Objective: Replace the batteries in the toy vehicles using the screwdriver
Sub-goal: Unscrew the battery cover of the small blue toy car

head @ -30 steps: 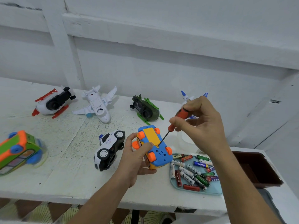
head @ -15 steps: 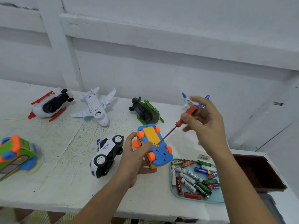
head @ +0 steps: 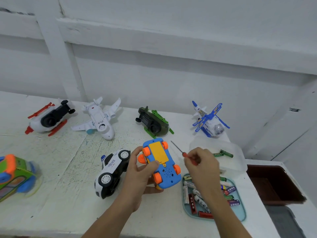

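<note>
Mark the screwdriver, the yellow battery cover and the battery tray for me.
screwdriver (head: 177, 147), head view, on its metal shaft.
yellow battery cover (head: 158, 152), head view, centre of the panel.
battery tray (head: 241, 213), head view, on its bare right side.

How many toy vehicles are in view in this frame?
7. Four at the back: red-white helicopter, white plane, green helicopter, blue-white aircraft. Police car at centre, green bus at the left edge, blue car in the left hand. More may lie off-frame.

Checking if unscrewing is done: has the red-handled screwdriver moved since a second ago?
Yes. The red-handled screwdriver left the yellow battery cover of the blue toy car and dropped rightward toward the teal battery tray.
</note>
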A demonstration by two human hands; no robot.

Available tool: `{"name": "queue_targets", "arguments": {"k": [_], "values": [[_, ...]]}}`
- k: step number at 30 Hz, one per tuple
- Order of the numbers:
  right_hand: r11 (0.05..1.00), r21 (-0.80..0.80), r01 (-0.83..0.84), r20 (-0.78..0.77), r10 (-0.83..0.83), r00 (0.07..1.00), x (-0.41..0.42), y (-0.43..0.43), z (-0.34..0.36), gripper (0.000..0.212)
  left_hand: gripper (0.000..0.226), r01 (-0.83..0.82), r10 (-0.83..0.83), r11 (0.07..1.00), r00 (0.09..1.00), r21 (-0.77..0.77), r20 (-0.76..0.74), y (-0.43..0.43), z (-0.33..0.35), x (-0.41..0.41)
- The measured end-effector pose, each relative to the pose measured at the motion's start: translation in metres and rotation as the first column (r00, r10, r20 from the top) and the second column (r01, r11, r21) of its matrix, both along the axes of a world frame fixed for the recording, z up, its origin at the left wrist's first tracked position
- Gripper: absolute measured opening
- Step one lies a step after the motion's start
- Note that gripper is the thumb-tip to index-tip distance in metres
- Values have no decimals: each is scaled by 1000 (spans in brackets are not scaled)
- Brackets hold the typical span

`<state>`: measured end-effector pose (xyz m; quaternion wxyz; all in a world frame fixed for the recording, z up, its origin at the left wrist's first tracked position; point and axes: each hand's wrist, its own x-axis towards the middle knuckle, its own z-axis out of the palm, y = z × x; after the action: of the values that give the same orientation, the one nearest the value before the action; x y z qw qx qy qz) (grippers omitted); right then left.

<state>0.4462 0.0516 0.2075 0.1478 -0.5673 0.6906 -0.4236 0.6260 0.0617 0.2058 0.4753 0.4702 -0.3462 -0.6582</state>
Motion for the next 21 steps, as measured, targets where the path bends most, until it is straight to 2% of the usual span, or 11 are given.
{"name": "queue_targets", "arguments": {"k": [8,11,16,19,21], "values": [[994,110,22,61,-29,998,22,-3,-40,9,40,24,-23,999,999,23,-23,17,-10,17],[988,149,37,7,-38,999,28,-9,-44,9,41,35,-34,999,999,37,-35,22,-13,22],[978,186,89,-88,-74,993,34,-20,-43,10,59,65,-61,995,996,69,-57,30,-18,31],[965,232,121,-117,-96,988,36,-27,-40,12,43,56,-51,995,997,77,-58,32,-21,35],[959,248,139,-126,-111,986,37,-29,-38,14,42,59,-55,995,997,81,-57,33,-21,36]]}}
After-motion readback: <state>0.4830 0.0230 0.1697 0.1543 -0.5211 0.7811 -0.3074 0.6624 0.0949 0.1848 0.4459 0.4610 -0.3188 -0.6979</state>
